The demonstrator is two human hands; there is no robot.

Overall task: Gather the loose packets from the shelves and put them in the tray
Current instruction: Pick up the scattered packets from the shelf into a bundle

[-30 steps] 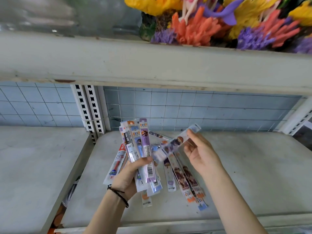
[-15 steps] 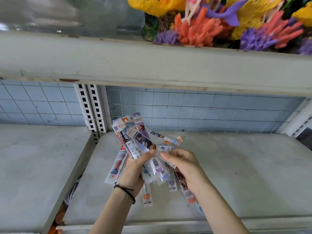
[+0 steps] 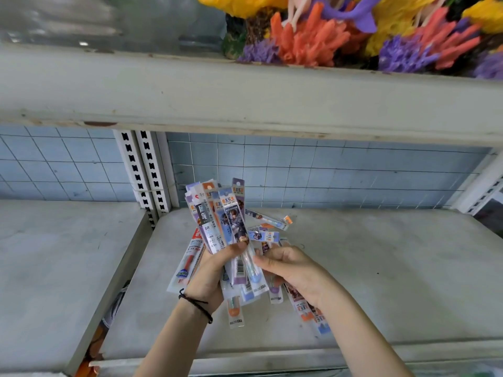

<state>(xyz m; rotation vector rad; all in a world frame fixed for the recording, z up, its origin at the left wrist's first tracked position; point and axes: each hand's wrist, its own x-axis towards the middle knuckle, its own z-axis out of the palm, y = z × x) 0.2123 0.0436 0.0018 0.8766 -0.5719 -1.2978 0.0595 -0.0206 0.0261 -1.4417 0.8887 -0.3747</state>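
I'm gripping a fanned bundle of packets [image 3: 228, 227] in my left hand [image 3: 211, 273] over the shelf [image 3: 394, 268], my right hand [image 3: 295, 270] curling alongside, its hold I cannot tell, with loose packets [image 3: 275, 221] lying below and no tray showing.

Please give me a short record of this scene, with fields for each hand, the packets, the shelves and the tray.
left hand: grips a fanned bundle of packets
right hand: fingers curled beside the bundle; grip unclear
loose packets: several lie on the lower shelf under the hands
upper shelf: holds coloured coral ornaments
tray: not in view
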